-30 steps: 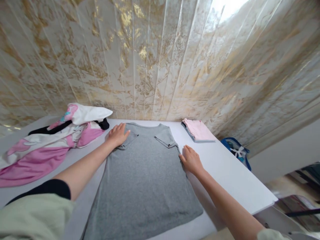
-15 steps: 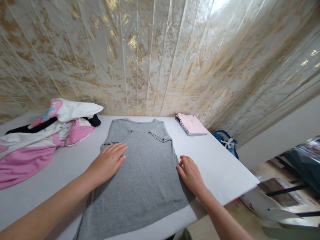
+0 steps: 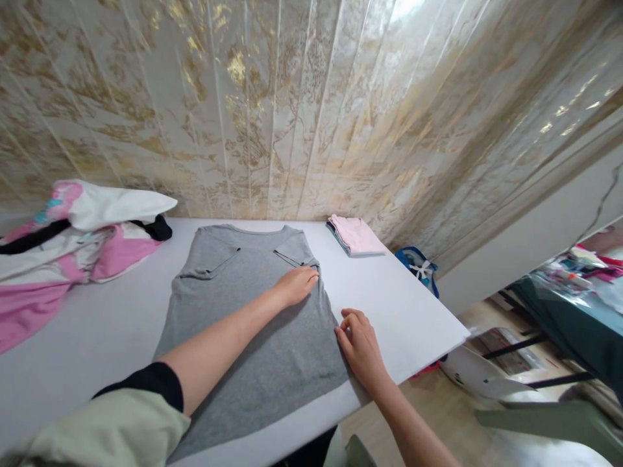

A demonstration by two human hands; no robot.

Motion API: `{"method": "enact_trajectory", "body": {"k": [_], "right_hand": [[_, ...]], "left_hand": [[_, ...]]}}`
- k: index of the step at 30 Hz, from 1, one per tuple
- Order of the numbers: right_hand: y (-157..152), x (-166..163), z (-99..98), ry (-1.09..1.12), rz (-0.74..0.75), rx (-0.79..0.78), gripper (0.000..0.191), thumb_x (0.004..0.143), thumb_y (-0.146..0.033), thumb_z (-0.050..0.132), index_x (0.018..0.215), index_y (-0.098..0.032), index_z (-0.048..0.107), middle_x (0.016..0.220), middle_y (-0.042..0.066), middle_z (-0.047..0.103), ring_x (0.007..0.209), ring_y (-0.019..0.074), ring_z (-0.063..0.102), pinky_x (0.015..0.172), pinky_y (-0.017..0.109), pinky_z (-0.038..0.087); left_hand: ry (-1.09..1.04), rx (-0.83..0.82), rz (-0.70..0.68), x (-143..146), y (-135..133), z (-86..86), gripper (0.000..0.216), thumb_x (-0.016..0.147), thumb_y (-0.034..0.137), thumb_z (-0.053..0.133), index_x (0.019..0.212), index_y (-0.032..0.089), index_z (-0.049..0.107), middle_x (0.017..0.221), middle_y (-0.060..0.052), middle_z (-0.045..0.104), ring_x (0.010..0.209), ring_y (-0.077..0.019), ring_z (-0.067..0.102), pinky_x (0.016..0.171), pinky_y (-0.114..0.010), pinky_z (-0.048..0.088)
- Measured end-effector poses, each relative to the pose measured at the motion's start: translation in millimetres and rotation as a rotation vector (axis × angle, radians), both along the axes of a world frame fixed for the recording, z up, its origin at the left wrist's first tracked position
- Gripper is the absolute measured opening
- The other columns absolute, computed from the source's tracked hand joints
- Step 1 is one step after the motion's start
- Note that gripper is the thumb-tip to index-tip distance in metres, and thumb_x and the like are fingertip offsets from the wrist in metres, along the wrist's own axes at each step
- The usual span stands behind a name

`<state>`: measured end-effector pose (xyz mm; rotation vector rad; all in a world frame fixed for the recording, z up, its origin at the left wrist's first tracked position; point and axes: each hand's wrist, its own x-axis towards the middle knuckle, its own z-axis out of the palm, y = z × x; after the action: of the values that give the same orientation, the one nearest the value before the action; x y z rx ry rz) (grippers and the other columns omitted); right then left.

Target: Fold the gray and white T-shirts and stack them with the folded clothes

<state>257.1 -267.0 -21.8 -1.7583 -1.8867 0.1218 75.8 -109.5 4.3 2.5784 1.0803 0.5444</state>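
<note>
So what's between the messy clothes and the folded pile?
The grey shirt, with strips of white table on both sides of it; the head view shows this.

Matt cloth shirt [image 3: 228,282], smooth tabletop [image 3: 384,298], curtain [image 3: 272,117] with glossy metallic sheen

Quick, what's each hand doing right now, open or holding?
Left hand: at the gray shirt's edge; grip can't be told.
Right hand: partly curled beside it; grip unclear.
</note>
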Motion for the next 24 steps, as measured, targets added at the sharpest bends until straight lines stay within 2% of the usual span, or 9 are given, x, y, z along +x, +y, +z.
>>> {"method": "enact_trajectory", "body": {"k": [3, 6, 10, 13, 15, 17, 19, 21, 24], "right_hand": [[-2.5, 1.6, -1.9, 0.032, -0.016, -0.005, 0.008, 0.086, -0.022, 0.049, 0.078, -0.023, 0.049, 0.114, 0.011, 0.059, 0.108, 0.0234, 0.056, 0.093, 0.039, 0.044], [-6.8, 6.6, 0.6, 0.020, -0.070, -0.019, 0.010, 0.085, -0.022, 0.049, 0.075, -0.023, 0.048, 0.112, 0.011, 0.060, 0.104, 0.0241, 0.057, 0.091, 0.039, 0.044], [-12.2, 10.9, 5.2, -0.026, -0.111, -0.039, 0.010, 0.086, -0.024, 0.048, 0.075, -0.024, 0.049, 0.112, 0.011, 0.060, 0.105, 0.0247, 0.057, 0.089, 0.040, 0.045], [-11.8, 13.1, 4.8, -0.073, -0.048, -0.037, 0.009, 0.087, -0.027, 0.046, 0.080, -0.024, 0.050, 0.111, 0.010, 0.061, 0.105, 0.0248, 0.058, 0.089, 0.041, 0.045], [-8.3, 17.1, 2.3, -0.105, 0.009, -0.016, 0.010, 0.089, -0.032, 0.046, 0.084, -0.026, 0.052, 0.110, 0.010, 0.062, 0.103, 0.0259, 0.059, 0.088, 0.042, 0.046], [-0.7, 22.4, -0.2, -0.133, 0.049, 0.030, 0.015, 0.089, -0.040, 0.047, 0.090, -0.027, 0.055, 0.112, 0.011, 0.062, 0.102, 0.0275, 0.060, 0.087, 0.044, 0.047], [9.7, 25.1, -0.2, -0.155, 0.071, 0.094, 0.023, 0.089, -0.045, 0.045, 0.099, -0.027, 0.056, 0.115, 0.013, 0.061, 0.104, 0.0286, 0.060, 0.089, 0.046, 0.047], [20.2, 21.7, 3.4, -0.177, 0.104, 0.127, 0.030, 0.091, -0.047, 0.043, 0.107, -0.025, 0.057, 0.120, 0.013, 0.059, 0.108, 0.0289, 0.059, 0.091, 0.048, 0.046], [36.7, 4.7, 10.6, -0.202, 0.193, 0.129, 0.037, 0.094, -0.047, 0.039, 0.115, -0.022, 0.056, 0.127, 0.014, 0.056, 0.114, 0.0286, 0.057, 0.094, 0.048, 0.046]], "left_hand": [[0.047, -0.008, 0.038, 4.3, -0.2, -14.1, 0.043, 0.097, 0.039, 0.037, 0.132, 0.021, 0.053, 0.145, -0.008, 0.049, 0.135, -0.0225, 0.042, 0.113, -0.040, 0.029], [0.084, -0.016, 0.052, 1.8, -3.1, -20.4, 0.052, 0.095, 0.047, 0.039, 0.141, 0.024, 0.044, 0.153, -0.007, 0.037, 0.143, -0.0256, 0.029, 0.117, -0.048, 0.019], [0.096, -0.015, 0.038, 2.7, -2.0, -21.5, 0.052, 0.094, 0.048, 0.039, 0.141, 0.026, 0.044, 0.154, -0.007, 0.036, 0.143, -0.0268, 0.028, 0.116, -0.050, 0.017], [0.097, -0.020, 0.044, 4.6, -4.3, -16.2, 0.048, 0.095, 0.048, 0.040, 0.137, 0.029, 0.050, 0.153, -0.006, 0.038, 0.142, -0.0281, 0.030, 0.115, -0.052, 0.019], [0.097, -0.031, 0.031, -0.1, -9.8, -9.1, 0.042, 0.096, 0.046, 0.039, 0.130, 0.029, 0.056, 0.149, -0.005, 0.045, 0.138, -0.0249, 0.037, 0.113, -0.047, 0.026], [0.088, -0.037, 0.007, -14.3, -18.1, -0.9, 0.038, 0.099, 0.043, 0.035, 0.123, 0.029, 0.061, 0.138, -0.002, 0.057, 0.130, -0.0176, 0.048, 0.109, -0.035, 0.034], [0.079, -0.037, 0.010, -39.9, -30.1, 6.2, 0.036, 0.099, 0.040, 0.037, 0.120, 0.027, 0.062, 0.132, -0.001, 0.062, 0.126, -0.0152, 0.051, 0.107, -0.030, 0.036], [0.071, -0.034, 0.053, -75.5, -45.8, 10.2, 0.034, 0.098, 0.036, 0.041, 0.122, 0.023, 0.061, 0.134, -0.005, 0.060, 0.128, -0.0180, 0.049, 0.109, -0.034, 0.035], [0.101, -0.063, 0.232, -136.1, -70.1, 8.9, 0.041, 0.097, 0.038, 0.042, 0.128, 0.016, 0.057, 0.141, -0.011, 0.053, 0.134, -0.0244, 0.044, 0.112, -0.042, 0.031]]}}
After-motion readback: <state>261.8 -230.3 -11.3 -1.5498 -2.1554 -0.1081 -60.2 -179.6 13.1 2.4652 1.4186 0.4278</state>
